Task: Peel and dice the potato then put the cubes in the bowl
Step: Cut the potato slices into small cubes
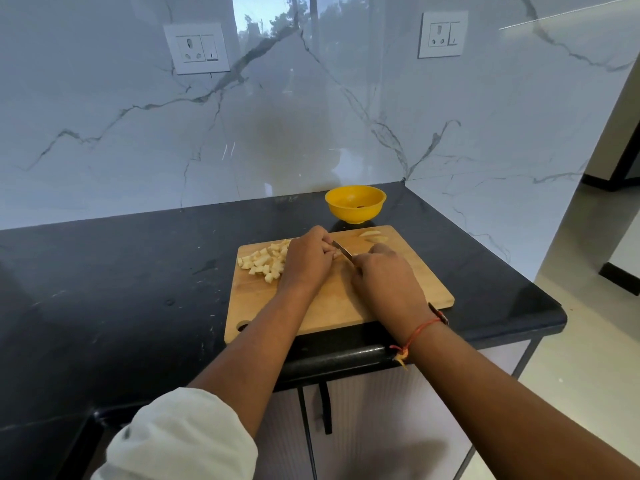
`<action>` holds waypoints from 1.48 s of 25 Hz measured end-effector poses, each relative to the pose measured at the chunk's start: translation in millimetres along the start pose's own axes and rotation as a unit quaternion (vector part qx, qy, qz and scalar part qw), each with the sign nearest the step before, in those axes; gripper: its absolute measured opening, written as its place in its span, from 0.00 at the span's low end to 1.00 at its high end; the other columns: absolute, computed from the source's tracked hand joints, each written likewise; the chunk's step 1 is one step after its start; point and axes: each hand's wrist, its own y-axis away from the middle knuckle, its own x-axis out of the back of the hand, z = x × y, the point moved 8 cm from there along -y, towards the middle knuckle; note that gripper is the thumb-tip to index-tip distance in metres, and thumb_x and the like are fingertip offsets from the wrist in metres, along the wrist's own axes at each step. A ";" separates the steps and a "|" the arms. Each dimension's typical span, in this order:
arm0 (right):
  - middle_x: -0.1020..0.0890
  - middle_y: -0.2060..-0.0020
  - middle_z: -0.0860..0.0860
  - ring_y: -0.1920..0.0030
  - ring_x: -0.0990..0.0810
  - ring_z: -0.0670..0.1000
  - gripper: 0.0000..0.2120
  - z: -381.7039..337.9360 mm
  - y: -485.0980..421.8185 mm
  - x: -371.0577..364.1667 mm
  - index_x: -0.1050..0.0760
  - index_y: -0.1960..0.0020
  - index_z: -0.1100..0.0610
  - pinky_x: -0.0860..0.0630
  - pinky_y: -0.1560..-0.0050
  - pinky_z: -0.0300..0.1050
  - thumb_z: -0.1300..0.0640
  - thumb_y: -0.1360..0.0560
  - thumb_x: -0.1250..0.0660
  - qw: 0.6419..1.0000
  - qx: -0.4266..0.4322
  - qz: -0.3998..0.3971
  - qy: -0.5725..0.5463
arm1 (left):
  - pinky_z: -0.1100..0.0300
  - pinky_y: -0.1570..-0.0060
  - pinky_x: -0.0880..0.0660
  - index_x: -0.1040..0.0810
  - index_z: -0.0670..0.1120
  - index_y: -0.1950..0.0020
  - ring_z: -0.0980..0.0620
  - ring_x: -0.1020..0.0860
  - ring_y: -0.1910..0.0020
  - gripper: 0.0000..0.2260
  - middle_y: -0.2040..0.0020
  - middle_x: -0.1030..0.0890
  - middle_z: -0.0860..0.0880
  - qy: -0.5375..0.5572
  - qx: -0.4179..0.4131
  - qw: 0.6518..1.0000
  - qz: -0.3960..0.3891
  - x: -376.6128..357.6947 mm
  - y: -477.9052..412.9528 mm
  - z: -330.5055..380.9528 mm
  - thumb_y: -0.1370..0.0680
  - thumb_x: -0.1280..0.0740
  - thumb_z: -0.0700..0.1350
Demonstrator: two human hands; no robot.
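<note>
A knife (343,251) is gripped in the right hand (384,277), and a mostly hidden potato piece (337,255) is held under the left hand's (308,261) curled fingers on the cutting board (346,306). Dicing is judged well advanced: cubes (265,263) are heaped at the left, while two slices (374,237) are left uncut. No cubes are seen in the yellow bowl (355,202) just beyond the board, and the way to it is unobstructed.

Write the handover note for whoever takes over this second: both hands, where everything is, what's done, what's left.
Left hand holds a potato piece on the cutting board.
Right hand grips the knife, blade at that piece.
Diced cubes are piled on the board's left; two uncut slices lie near its far edge.
Yellow bowl stands behind the board, no cubes visible inside.
Done: peeling, most dicing.
Left: dice the rest, move cubes into the bowl.
</note>
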 end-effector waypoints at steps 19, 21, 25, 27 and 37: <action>0.23 0.56 0.48 0.58 0.26 0.46 0.12 1.6 21.8 17.9 0.17 0.41 0.51 0.26 0.58 0.38 0.53 0.21 0.36 0.999 -0.006 0.024 -0.037 | 0.65 0.58 0.28 0.22 0.48 0.45 0.55 0.20 0.54 0.06 0.54 0.17 0.51 -0.034 0.021 0.999 0.023 1.8 3.4 -4.6 0.21 0.29 0.43; 0.24 0.56 0.48 0.59 0.26 0.46 0.12 2.2 17.2 14.9 0.17 0.41 0.51 0.28 0.59 0.37 0.52 0.21 0.36 0.999 -0.012 0.021 -0.048 | 0.68 0.60 0.31 0.22 0.48 0.45 0.55 0.20 0.54 0.06 0.53 0.17 0.51 -0.033 0.022 0.999 0.023 1.5 2.3 -4.6 0.21 0.29 0.43; 0.23 0.58 0.48 0.59 0.27 0.46 0.12 -2.6 4.2 10.2 0.17 0.44 0.50 0.31 0.61 0.37 0.48 0.20 0.35 0.997 -0.030 0.026 -0.067 | 0.66 0.58 0.29 0.22 0.48 0.48 0.55 0.20 0.54 0.05 0.55 0.16 0.51 -0.023 0.019 0.999 0.022 2.0 0.4 -7.3 0.22 0.29 0.42; 0.22 0.58 0.48 0.58 0.27 0.46 0.12 -4.2 -0.2 8.8 0.17 0.44 0.50 0.31 0.59 0.38 0.47 0.20 0.35 0.997 -0.038 0.021 -0.071 | 0.63 0.56 0.26 0.23 0.49 0.50 0.54 0.20 0.55 0.05 0.56 0.17 0.51 -0.017 0.019 0.999 0.025 2.8 0.5 -7.5 0.22 0.29 0.41; 0.23 0.51 0.49 0.54 0.25 0.47 0.14 -3.2 35.3 28.9 0.20 0.36 0.49 0.27 0.54 0.38 0.54 0.19 0.39 1.000 -0.002 -0.013 0.007 | 0.57 0.56 0.23 0.27 0.50 0.51 0.54 0.21 0.58 0.07 0.59 0.19 0.51 -0.028 0.033 0.999 0.033 4.0 3.9 -6.4 0.21 0.29 0.42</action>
